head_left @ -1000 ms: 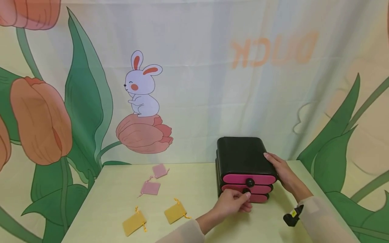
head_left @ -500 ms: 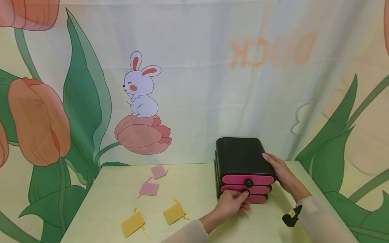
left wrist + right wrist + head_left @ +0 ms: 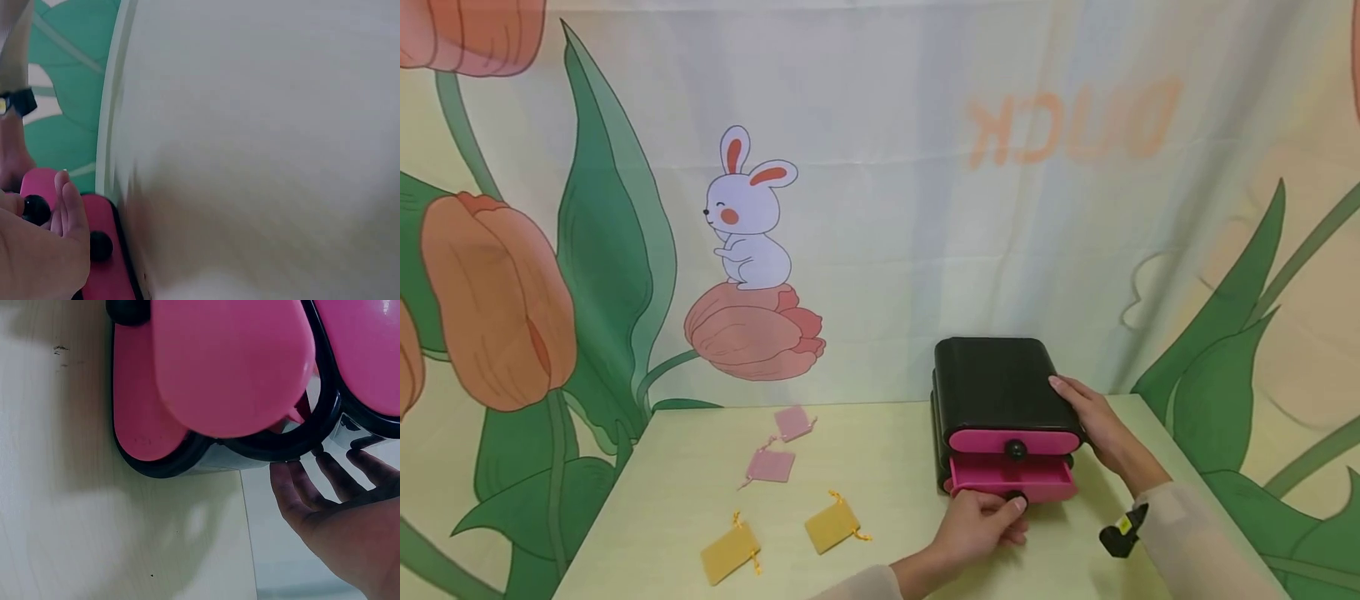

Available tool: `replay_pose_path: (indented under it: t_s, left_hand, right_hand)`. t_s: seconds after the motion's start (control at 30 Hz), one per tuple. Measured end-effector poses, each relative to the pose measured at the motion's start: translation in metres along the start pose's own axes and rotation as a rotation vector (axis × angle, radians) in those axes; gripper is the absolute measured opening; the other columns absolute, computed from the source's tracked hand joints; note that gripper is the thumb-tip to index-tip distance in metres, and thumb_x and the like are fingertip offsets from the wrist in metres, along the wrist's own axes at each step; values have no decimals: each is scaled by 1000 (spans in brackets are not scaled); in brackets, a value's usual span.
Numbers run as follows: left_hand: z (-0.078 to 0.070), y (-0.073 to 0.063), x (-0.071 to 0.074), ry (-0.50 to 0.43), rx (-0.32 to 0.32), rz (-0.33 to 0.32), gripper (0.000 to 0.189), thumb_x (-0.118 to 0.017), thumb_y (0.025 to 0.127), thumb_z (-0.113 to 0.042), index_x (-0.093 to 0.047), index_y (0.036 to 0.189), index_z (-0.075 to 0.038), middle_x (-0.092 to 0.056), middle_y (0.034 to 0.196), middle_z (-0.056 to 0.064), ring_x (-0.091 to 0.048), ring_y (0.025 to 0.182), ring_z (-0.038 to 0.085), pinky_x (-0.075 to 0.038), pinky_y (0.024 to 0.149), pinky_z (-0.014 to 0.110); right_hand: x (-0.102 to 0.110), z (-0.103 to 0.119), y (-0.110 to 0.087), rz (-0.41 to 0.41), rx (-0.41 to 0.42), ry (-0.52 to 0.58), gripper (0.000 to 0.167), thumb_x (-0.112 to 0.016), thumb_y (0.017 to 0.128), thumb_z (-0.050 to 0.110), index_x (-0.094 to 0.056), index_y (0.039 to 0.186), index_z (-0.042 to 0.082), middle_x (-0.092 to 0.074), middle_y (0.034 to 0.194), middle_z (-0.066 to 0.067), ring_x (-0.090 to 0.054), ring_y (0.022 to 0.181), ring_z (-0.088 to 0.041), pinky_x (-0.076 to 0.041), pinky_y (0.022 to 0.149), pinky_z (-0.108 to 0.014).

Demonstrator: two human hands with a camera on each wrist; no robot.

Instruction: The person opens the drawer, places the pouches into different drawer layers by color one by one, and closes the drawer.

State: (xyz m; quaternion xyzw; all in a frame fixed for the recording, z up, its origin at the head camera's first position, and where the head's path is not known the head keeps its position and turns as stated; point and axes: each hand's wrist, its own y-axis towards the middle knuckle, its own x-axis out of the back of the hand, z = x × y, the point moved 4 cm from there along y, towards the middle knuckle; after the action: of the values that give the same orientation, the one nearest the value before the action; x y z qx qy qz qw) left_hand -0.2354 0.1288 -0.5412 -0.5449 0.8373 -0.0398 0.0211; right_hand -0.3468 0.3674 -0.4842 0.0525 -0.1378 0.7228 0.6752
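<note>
A black cabinet [image 3: 996, 379] with three pink drawers stands at the right of the table. Its middle drawer [image 3: 1045, 490] is pulled partway out, and the pink inside shows. My left hand [image 3: 973, 527] pinches this drawer's round black knob [image 3: 36, 210] between thumb and fingers. Below it, the lowest drawer [image 3: 106, 275] is in, with its own black knob [image 3: 100, 246]. The top drawer [image 3: 977, 442] is in too. My right hand [image 3: 1101, 425] rests against the cabinet's right side, its fingertips [image 3: 281, 469] pressing there in the right wrist view.
Two small pink drawstring pouches, a far one [image 3: 793, 422] and a nearer one [image 3: 771, 464], lie left of the cabinet. Two yellow drawstring pouches, one [image 3: 730, 552] further left than the other [image 3: 832, 525], lie nearer the front. A printed curtain [image 3: 880, 208] hangs behind the table.
The middle drawer has slid out toward me, with my left hand drawing its knob forward. My right hand stays at the cabinet's side. The pouches lie as before.
</note>
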Motion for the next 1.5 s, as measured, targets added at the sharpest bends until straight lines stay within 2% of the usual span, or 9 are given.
replay_pose_path:
  t_s: [0.33,0.5,0.73,1.03,1.17,1.27,1.4,1.5]
  left_hand:
    - [5,-21,-10,5,26,45,35,-69,105,-30,-81,90,0,-78,79,10,-79,76,27,-65,73,39]
    - [8,-26,-12,-1,82,38,32,-71,104,-30,-81,91,-3,-78,79,5,-78,75,21,-64,73,37]
    - [14,-30,-15,-57,157,40,26,-72,103,-26,-81,98,-3,-78,84,7,-78,78,21,-64,76,38]
    - [25,-29,-11,-103,193,84,26,-73,102,-27,-80,99,-2,-79,89,12,-78,82,24,-64,77,39]
    - [33,-34,1,-36,226,141,24,-75,100,-30,-81,99,-7,-79,88,8,-78,83,21,-64,77,36]
    - [35,-40,18,20,233,178,19,-76,100,-27,-82,102,-9,-79,89,6,-77,84,18,-63,79,34]
    - [36,-49,46,43,243,184,17,-73,101,-17,-78,109,-4,-79,93,8,-78,88,19,-63,81,34]
    - [35,-52,70,53,232,151,18,-71,101,-13,-75,113,0,-79,95,10,-78,88,21,-63,79,33]
  right_hand:
    - [0,-1,0,-1,-2,-6,92,-47,106,67,-19,169,7,-27,169,-26,-30,155,-43,-28,123,-62]
    - [0,0,0,0,-5,-3,93,-47,105,68,-18,169,7,-26,170,-27,-29,155,-44,-27,124,-62]
    - [0,-2,2,8,-12,3,94,-47,105,68,-17,170,7,-25,170,-27,-26,156,-44,-25,124,-63]
    - [-1,-2,3,8,-8,7,93,-47,105,67,-17,170,7,-25,170,-26,-27,156,-44,-26,124,-63]
    - [-2,-2,4,12,-9,9,93,-48,105,67,-17,170,8,-25,170,-26,-27,156,-44,-26,124,-62]
    - [-2,-2,4,9,-14,6,94,-48,105,68,-17,170,7,-24,171,-26,-25,157,-44,-24,124,-63]
    - [-1,0,2,7,-15,0,95,-48,105,68,-16,170,7,-24,171,-26,-24,157,-44,-24,125,-63]
    - [0,1,0,4,-12,-1,95,-48,105,68,-17,170,7,-24,171,-26,-24,157,-44,-24,125,-63]
